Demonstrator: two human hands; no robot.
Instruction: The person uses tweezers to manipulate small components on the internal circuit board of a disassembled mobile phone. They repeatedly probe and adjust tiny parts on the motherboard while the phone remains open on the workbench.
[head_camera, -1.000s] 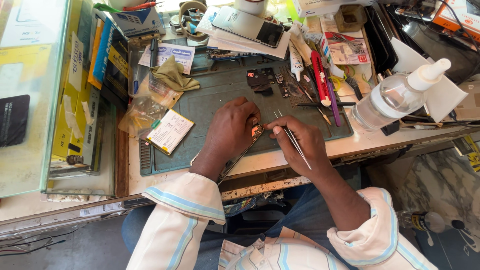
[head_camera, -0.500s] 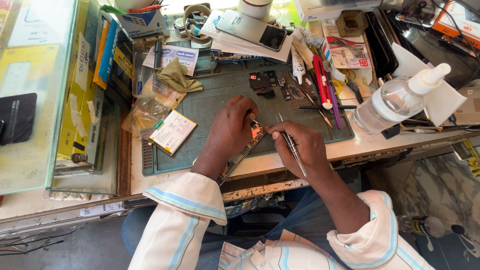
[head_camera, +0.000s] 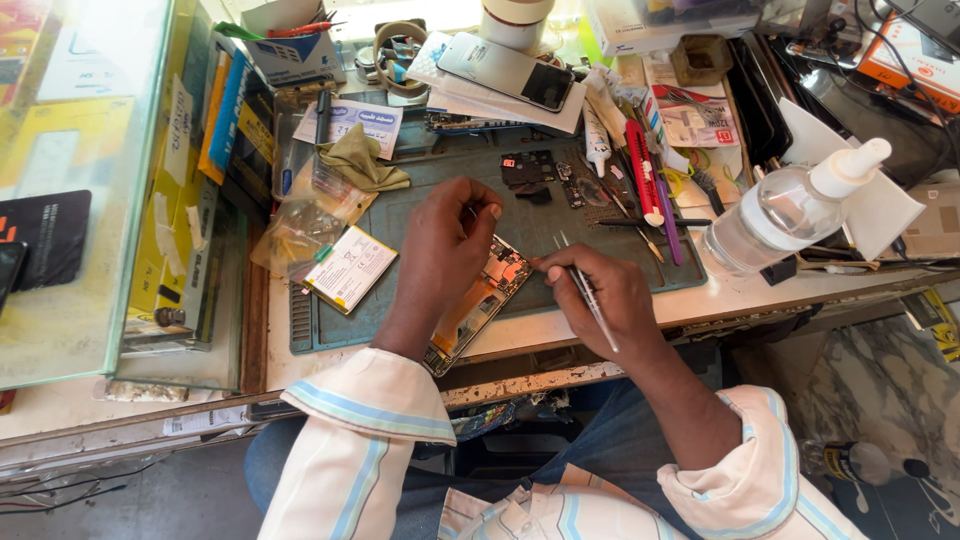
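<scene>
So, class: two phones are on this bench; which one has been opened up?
The phone under the left hand, its orange insides showing; the other phone lies closed on papers at the back.

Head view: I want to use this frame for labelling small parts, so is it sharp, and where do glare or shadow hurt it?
Head view: sharp at the centre, where the left hand steadies the opened phone and the right hand holds tweezers; blown-out brightness along the top edge; reflections wash the glass case on the left; under the bench it is dark.
</scene>
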